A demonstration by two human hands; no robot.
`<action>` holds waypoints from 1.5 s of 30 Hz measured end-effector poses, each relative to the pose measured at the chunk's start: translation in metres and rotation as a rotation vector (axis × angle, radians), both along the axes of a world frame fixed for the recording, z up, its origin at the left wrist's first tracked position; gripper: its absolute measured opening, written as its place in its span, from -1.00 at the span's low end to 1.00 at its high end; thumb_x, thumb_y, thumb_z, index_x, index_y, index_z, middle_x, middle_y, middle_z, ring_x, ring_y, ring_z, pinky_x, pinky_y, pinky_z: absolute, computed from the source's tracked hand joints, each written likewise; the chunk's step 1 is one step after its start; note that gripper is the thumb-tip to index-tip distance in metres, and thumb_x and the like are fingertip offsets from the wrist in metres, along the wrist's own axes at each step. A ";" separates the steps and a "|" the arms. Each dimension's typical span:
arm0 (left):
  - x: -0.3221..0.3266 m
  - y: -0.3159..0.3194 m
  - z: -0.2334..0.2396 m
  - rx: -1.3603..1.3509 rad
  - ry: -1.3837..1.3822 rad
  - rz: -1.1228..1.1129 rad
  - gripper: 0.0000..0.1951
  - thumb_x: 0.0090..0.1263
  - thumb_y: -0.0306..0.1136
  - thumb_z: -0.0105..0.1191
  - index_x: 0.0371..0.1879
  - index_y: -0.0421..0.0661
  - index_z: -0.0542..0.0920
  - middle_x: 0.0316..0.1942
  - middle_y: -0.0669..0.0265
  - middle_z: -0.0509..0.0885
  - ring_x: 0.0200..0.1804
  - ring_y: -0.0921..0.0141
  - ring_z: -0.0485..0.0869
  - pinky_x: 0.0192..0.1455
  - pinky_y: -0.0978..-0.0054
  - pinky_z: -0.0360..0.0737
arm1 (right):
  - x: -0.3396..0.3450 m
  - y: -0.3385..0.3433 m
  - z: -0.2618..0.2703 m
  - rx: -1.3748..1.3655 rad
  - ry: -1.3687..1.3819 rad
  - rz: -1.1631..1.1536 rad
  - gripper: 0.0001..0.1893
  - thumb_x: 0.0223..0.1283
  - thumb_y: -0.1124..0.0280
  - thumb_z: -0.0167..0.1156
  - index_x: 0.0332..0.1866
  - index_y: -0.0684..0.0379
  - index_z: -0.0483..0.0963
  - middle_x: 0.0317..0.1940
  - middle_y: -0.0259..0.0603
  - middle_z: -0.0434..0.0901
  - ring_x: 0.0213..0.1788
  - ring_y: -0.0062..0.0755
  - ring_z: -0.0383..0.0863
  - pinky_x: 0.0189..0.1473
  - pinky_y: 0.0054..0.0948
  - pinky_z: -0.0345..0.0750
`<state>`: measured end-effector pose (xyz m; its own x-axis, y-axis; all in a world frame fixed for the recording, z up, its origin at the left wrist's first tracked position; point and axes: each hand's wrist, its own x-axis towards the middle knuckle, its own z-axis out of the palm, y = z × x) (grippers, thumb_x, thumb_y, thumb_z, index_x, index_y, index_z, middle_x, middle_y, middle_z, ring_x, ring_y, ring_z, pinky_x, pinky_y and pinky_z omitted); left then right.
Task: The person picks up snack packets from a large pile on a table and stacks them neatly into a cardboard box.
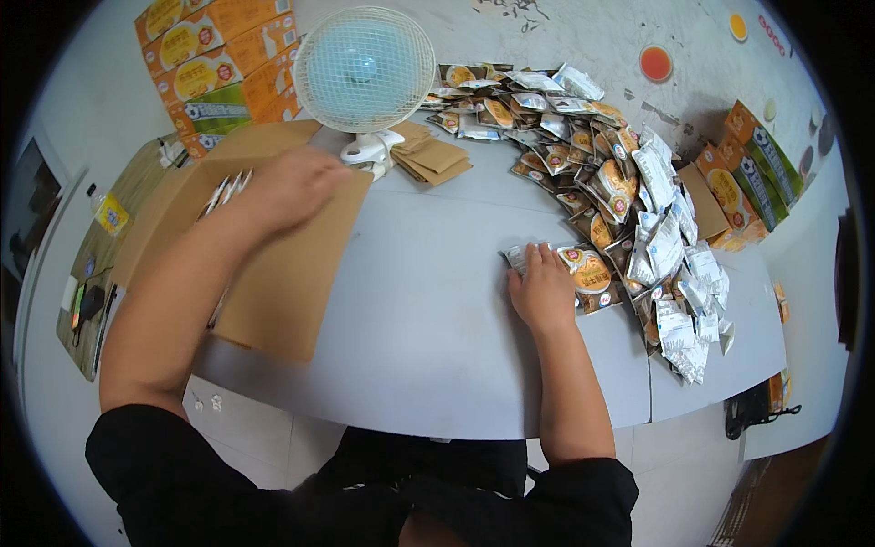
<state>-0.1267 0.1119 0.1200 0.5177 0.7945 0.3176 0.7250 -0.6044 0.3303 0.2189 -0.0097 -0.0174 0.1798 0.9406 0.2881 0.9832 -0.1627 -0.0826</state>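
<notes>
My left hand [301, 188] is over the open cardboard carton [290, 287], near the carton's inner flap edge. It is blurred by motion with its fingers curled, and whether it holds anything cannot be made out. Several packets [229, 191] stand on edge inside the carton, partly hidden by my forearm. On the right, my right hand [543, 290] lies palm down on the table, its fingers over a silver-edged packet [514, 258]. Its grip is hidden underneath. Touching its right side is a brown packet with a yellow bowl picture [589, 273], part of a long curved heap of packets [608, 178].
A white clip fan [366, 68] stands behind the carton, beside folded brown cardboard pieces [431, 154]. Stacked orange boxes [219, 68] rise at the back left. More printed boxes [745, 171] stand at the right. A yellow-labelled bottle [109, 212] is on the wooden side table [140, 171].
</notes>
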 end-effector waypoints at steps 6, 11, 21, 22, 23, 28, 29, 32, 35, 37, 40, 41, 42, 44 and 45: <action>0.082 -0.078 -0.012 -0.006 0.123 -0.359 -0.69 0.43 -0.13 0.10 -0.15 -0.15 0.69 -0.05 0.12 0.68 0.08 0.13 0.59 0.17 0.26 0.51 | 0.007 0.001 0.001 0.108 0.127 0.040 -0.53 0.29 0.31 0.10 0.24 0.34 0.41 0.14 0.15 0.55 0.20 0.03 0.54 0.24 -0.21 0.47; 0.119 -0.103 -0.038 -0.126 -0.018 -0.345 -0.47 0.50 0.08 -0.10 -0.09 -0.23 0.65 -0.06 0.00 0.65 0.00 0.07 0.60 0.07 0.17 0.51 | 0.007 -0.003 0.013 0.222 0.577 0.105 -0.54 0.34 0.33 0.08 0.26 0.36 0.39 -0.03 0.04 0.66 -0.06 -0.16 0.69 0.00 -0.28 0.59; 0.171 -0.082 -0.094 -1.156 -1.166 -0.053 -0.42 0.51 0.16 -0.10 0.18 -0.15 0.43 0.02 0.25 0.60 0.03 0.37 0.60 0.09 0.32 0.56 | -0.007 -0.009 0.035 0.128 1.982 0.566 -0.68 0.41 0.27 0.03 0.06 0.31 0.46 -0.14 -0.14 0.64 -0.13 -0.39 0.66 -0.05 -0.42 0.59; 0.177 -0.073 -0.119 -1.194 -1.274 -0.123 -0.42 0.51 0.15 -0.08 0.18 -0.15 0.43 0.02 0.25 0.60 0.04 0.38 0.61 0.09 0.31 0.57 | -0.010 -0.005 0.026 0.134 1.937 0.475 -0.66 0.41 0.27 0.04 0.08 0.33 0.46 -0.12 -0.14 0.64 -0.12 -0.39 0.65 -0.04 -0.44 0.58; 0.184 -0.067 -0.136 -1.235 -1.379 -0.194 -0.43 0.50 0.14 -0.07 0.18 -0.15 0.43 0.02 0.26 0.60 0.05 0.38 0.61 0.09 0.30 0.59 | -0.013 -0.005 0.021 0.131 1.914 0.453 -0.62 0.40 0.23 0.07 0.11 0.35 0.45 -0.11 -0.15 0.64 -0.11 -0.44 0.64 -0.03 -0.47 0.56; 0.187 -0.073 -0.133 -1.042 -1.493 0.063 -0.57 0.51 0.00 0.02 -0.04 -0.19 0.50 -0.19 0.24 0.67 -0.24 0.42 0.70 -0.21 0.49 0.68 | -0.018 -0.003 0.020 0.097 1.187 0.298 -0.58 0.33 0.14 0.21 -0.08 0.39 0.53 -0.32 -0.23 0.61 -0.30 -0.57 0.52 -0.22 -0.52 0.49; 0.183 -0.074 -0.132 -1.014 -1.480 0.073 -0.56 0.50 0.01 0.03 -0.07 -0.20 0.51 -0.22 0.24 0.66 -0.27 0.44 0.68 -0.23 0.48 0.67 | -0.026 -0.004 0.025 0.059 1.074 0.285 -0.58 0.30 0.13 0.23 -0.15 0.40 0.55 -0.39 -0.24 0.60 -0.37 -0.58 0.49 -0.29 -0.51 0.47; 0.181 -0.076 -0.134 -0.925 -1.426 0.082 -0.54 0.48 0.05 0.05 -0.24 -0.22 0.55 -0.34 0.28 0.64 -0.35 0.50 0.61 -0.27 0.47 0.61 | -0.036 -0.003 0.015 0.073 1.077 0.222 -0.53 0.19 0.10 0.34 -0.18 0.42 0.52 -0.40 -0.16 0.62 -0.37 -0.54 0.55 -0.28 -0.47 0.51; 0.183 -0.075 -0.144 -0.841 -1.299 0.105 -0.51 0.48 0.08 0.03 -0.30 -0.22 0.56 -0.39 0.31 0.62 -0.37 0.51 0.57 -0.28 0.48 0.57 | -0.042 -0.003 0.010 0.128 1.282 0.196 -0.64 0.22 0.24 0.33 -0.15 0.39 0.53 -0.34 -0.15 0.67 -0.29 -0.49 0.63 -0.19 -0.46 0.55; 0.183 -0.077 -0.142 -0.825 -1.285 0.093 -0.48 0.48 0.12 0.01 -0.34 -0.21 0.56 -0.42 0.32 0.61 -0.38 0.51 0.54 -0.27 0.47 0.54 | -0.047 -0.008 0.015 0.164 1.342 0.233 -0.70 0.23 0.31 0.31 -0.12 0.36 0.55 -0.30 -0.17 0.69 -0.25 -0.48 0.66 -0.15 -0.46 0.57; 0.182 -0.077 -0.142 -0.801 -1.255 0.071 -0.52 0.50 0.09 -0.01 -0.32 -0.18 0.55 -0.41 0.36 0.60 -0.37 0.54 0.53 -0.28 0.50 0.54 | -0.050 -0.015 0.019 0.194 1.195 0.284 -0.77 0.25 0.38 0.27 -0.08 0.28 0.60 -0.25 -0.27 0.71 -0.21 -0.53 0.66 -0.12 -0.48 0.57; 0.181 -0.078 -0.141 -0.806 -1.261 0.047 -0.55 0.52 0.06 -0.02 -0.30 -0.16 0.54 -0.40 0.39 0.58 -0.37 0.57 0.52 -0.29 0.53 0.54 | -0.051 -0.016 0.019 0.219 1.227 0.291 -0.79 0.28 0.36 0.25 -0.11 0.28 0.60 -0.28 -0.29 0.69 -0.24 -0.55 0.64 -0.14 -0.49 0.56; 0.181 -0.079 -0.141 -0.810 -1.269 0.021 -0.59 0.53 0.03 -0.03 -0.27 -0.14 0.53 -0.39 0.42 0.57 -0.37 0.59 0.52 -0.31 0.57 0.53 | -0.052 -0.017 0.020 0.244 1.257 0.298 -0.79 0.31 0.34 0.23 -0.14 0.28 0.59 -0.31 -0.31 0.68 -0.26 -0.57 0.62 -0.17 -0.50 0.56; 0.182 -0.079 -0.145 -0.792 -1.253 0.050 -0.58 0.54 0.02 -0.04 -0.29 -0.15 0.53 -0.39 0.41 0.57 -0.37 0.59 0.51 -0.30 0.56 0.53 | -0.051 -0.017 0.016 0.255 1.329 0.285 -0.75 0.37 0.27 0.17 -0.20 0.28 0.58 -0.36 -0.34 0.64 -0.31 -0.60 0.56 -0.22 -0.52 0.53; 0.182 -0.079 -0.143 -0.782 -1.245 0.061 -0.58 0.55 0.02 -0.05 -0.30 -0.15 0.53 -0.39 0.41 0.57 -0.37 0.59 0.51 -0.29 0.56 0.53 | -0.045 -0.014 0.012 0.244 1.369 0.264 -0.71 0.41 0.22 0.13 -0.24 0.28 0.57 -0.39 -0.35 0.61 -0.34 -0.62 0.52 -0.25 -0.53 0.51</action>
<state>0.0558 0.0330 -0.0227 0.1982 0.9801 0.0120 -0.2486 0.0385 0.9678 0.1736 -0.0235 -0.0049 0.2752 0.9425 0.1895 0.1025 0.1672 -0.9806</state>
